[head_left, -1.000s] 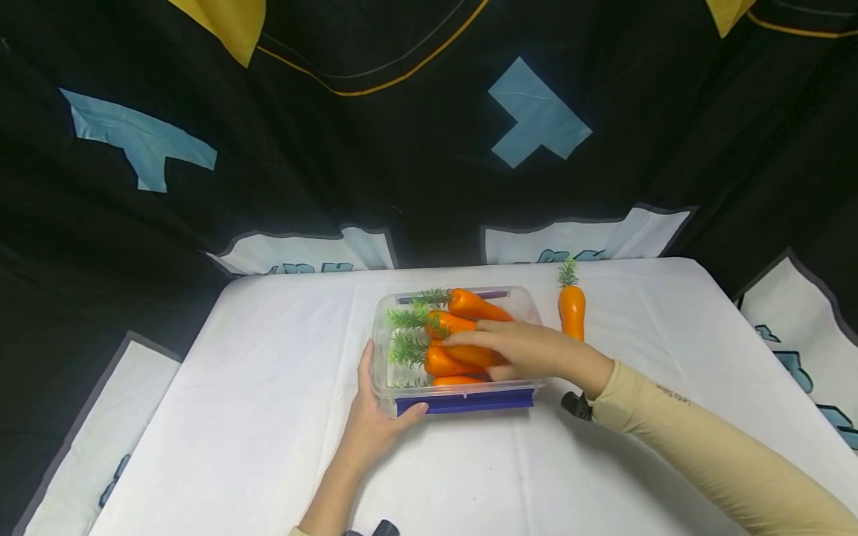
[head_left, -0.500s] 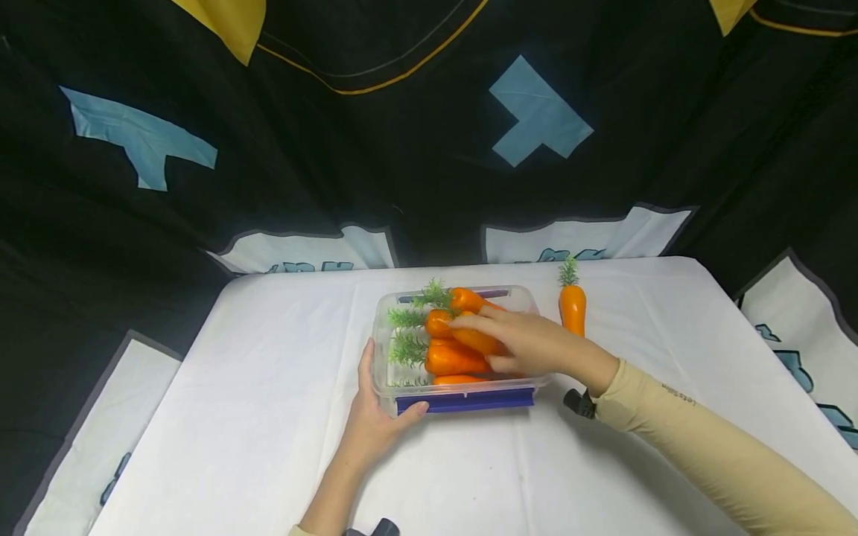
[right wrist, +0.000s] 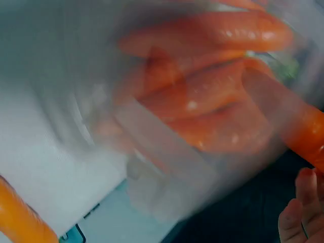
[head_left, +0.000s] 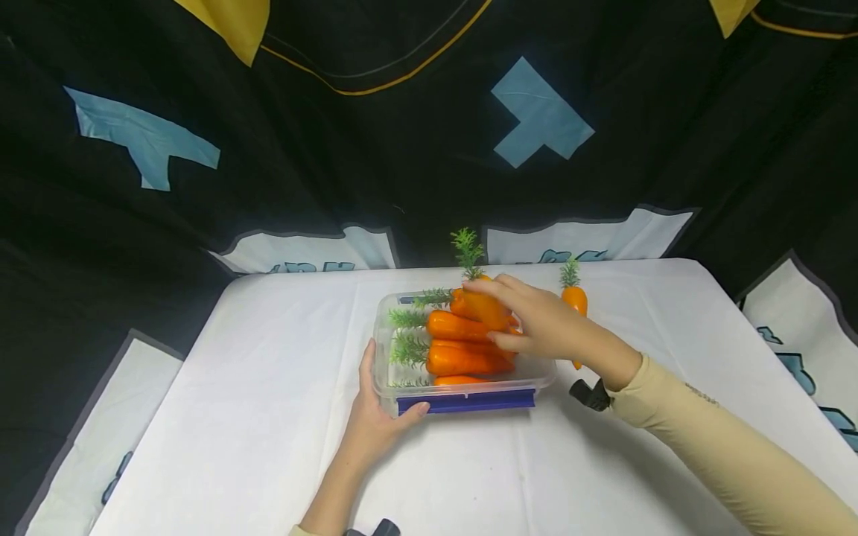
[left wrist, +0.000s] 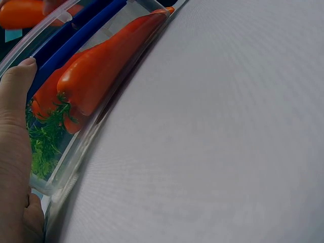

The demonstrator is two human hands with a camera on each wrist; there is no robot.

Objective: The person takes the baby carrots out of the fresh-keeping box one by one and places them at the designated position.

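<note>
A clear plastic box point(head_left: 383, 357) with blue clips point(head_left: 467, 401) holds several orange toy carrots point(head_left: 462, 362), their green tops pointing left. At its near left corner, my left hand point(head_left: 374, 423) grips the box, thumb on the front. In the left wrist view, carrots point(left wrist: 93, 81) show through the box wall. My right hand point(head_left: 546, 318) holds one carrot point(head_left: 484, 301) over the far right part of the box, its green top pointing away from me. That held carrot point(right wrist: 310, 130) and some fingertips point(right wrist: 291, 220) appear at the right of the blurred right wrist view.
Another carrot point(head_left: 575, 299) lies on the white-covered table point(head_left: 268, 372), right of the box and partly behind my right hand. Beyond the table hangs a black cloth point(head_left: 375, 171) with blue and yellow patterns.
My right hand has lifted a carrot from among the others and moved it away from me, turning its green top to the far side. The left hand and box stay put.
</note>
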